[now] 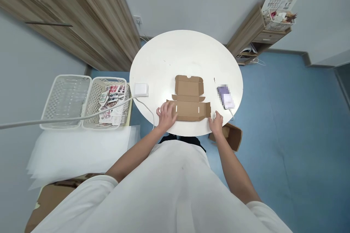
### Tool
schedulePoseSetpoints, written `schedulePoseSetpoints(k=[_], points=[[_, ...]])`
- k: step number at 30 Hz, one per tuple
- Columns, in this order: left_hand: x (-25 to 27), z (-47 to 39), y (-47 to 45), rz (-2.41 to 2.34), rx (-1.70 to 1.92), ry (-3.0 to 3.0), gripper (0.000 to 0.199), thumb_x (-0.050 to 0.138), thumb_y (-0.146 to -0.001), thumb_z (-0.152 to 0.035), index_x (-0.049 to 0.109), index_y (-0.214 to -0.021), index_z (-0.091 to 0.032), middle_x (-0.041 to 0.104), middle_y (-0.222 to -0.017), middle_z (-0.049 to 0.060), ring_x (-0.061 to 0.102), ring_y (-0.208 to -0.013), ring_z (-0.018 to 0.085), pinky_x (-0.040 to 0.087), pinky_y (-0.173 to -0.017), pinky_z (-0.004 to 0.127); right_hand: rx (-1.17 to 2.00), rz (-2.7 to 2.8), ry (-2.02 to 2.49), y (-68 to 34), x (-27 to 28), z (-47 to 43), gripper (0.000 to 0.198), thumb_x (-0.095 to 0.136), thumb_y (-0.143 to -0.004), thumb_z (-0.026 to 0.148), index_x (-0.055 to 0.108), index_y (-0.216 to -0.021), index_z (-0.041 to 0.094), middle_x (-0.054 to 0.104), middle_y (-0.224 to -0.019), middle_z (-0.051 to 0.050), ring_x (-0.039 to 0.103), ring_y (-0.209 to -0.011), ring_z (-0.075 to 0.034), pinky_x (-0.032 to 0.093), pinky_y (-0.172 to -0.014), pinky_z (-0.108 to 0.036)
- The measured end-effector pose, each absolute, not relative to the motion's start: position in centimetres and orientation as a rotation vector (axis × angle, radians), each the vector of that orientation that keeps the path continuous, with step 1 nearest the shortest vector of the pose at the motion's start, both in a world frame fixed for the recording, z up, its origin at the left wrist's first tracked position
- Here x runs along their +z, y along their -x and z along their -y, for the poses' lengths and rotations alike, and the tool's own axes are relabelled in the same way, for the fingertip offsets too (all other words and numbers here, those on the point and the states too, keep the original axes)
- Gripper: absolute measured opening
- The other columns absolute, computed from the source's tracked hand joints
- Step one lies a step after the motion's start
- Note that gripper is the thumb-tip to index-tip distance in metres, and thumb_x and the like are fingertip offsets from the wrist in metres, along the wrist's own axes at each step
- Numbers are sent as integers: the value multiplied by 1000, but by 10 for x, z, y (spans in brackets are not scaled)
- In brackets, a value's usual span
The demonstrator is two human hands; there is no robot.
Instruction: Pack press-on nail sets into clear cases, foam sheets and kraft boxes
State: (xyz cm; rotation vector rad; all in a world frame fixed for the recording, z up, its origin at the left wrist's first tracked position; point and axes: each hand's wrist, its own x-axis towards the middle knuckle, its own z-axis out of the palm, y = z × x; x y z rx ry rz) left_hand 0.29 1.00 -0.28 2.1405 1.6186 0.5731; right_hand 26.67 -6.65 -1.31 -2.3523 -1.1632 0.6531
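A partly unfolded brown cardboard mailer box (188,109) lies on the white round table (186,51). Its lid panel points away from me, and two white slots show in the nearer panel. My left hand (166,115) rests over the box's left end, fingers spread and bent, covering part of the side flap there. At the right end, my right hand (216,123) has its thumb and fingers apart, with one fingertip at the near corner of the side flap, which stands partly raised.
A phone (224,94) with a cable lies at the table's right, a small white square case (141,89) at its left. A white cable crosses the left edge. Beyond stand a basket (105,80) of printed packets and an open carton (235,136) on the floor.
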Motion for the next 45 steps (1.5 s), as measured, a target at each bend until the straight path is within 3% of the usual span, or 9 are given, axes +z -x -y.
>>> schedulePoseSetpoints(k=[5, 9, 16, 20, 27, 37, 40, 45], points=[[1, 5, -15, -1328, 378, -2243, 33, 64, -72, -31, 56, -104, -25, 56, -118, 11, 43, -118, 32, 14, -100, 61, 519, 1170, 2374, -264, 0, 52, 57, 42, -78, 36, 36, -131, 15, 41, -128, -16, 33, -121, -31, 30, -97, -49], [-6, 7, -22, -1308, 284, -2234, 33, 66, -69, -25, 56, -101, -24, 58, -112, 10, 48, -112, 30, 11, -100, 64, 489, 1234, 2354, -264, 9, 32, 55, 41, -79, 36, 35, -131, 19, 44, -128, -14, 35, -119, -30, 28, -97, -50], [-9, -4, -36, -1386, 136, -2262, 54, 69, -62, -16, 49, -112, -22, 53, -115, 13, 50, -109, 31, 6, -102, 65, 696, 1408, 2295, -274, 14, -27, 63, 48, -76, 44, 31, -132, 22, 51, -124, -12, 41, -116, -31, 23, -96, -52], [-4, -9, -47, -1448, -15, -2238, 60, 62, -64, -12, 44, -120, -23, 49, -124, 14, 50, -111, 30, 5, -104, 61, 911, 1373, 2253, -280, 6, -68, 54, 42, -79, 49, 36, -126, 23, 56, -119, -10, 47, -111, -27, 21, -97, -49], [1, -21, -63, -1536, -183, -2188, 69, 53, -67, -10, 35, -132, -22, 41, -136, 14, 50, -112, 29, 6, -105, 57, 1028, 1287, 2227, -282, -14, -106, 27, 37, -82, 32, 39, -108, 25, 65, -95, -2, 57, -88, -18, 27, -90, -40], [5, -36, -71, -1572, -247, -2166, 79, 60, -69, -23, 24, -139, -18, 34, -139, 18, 53, -106, 30, 3, -105, 57, 1000, 1306, 2260, -288, -20, -111, 24, 39, -79, 26, 40, -103, 25, 65, -81, 1, 57, -81, -19, 29, -85, -38], [8, -38, -72, -1601, -291, -2172, 83, 60, -68, -22, 20, -141, -19, 24, -145, 19, 47, -115, 32, 5, -104, 57, 1002, 1317, 2242, -289, -19, -109, 25, 39, -79, 26, 40, -103, 24, 64, -79, 1, 57, -81, -19, 30, -83, -37], [12, -41, -74, -1626, -299, -2255, 92, 64, -67, -25, 13, -143, -18, 6, -150, 18, 12, -136, 35, 4, -104, 58, 962, 1396, 2199, -293, -12, -103, 24, 40, -78, 27, 42, -102, 23, 63, -71, 4, 57, -74, -17, 30, -85, -37]])
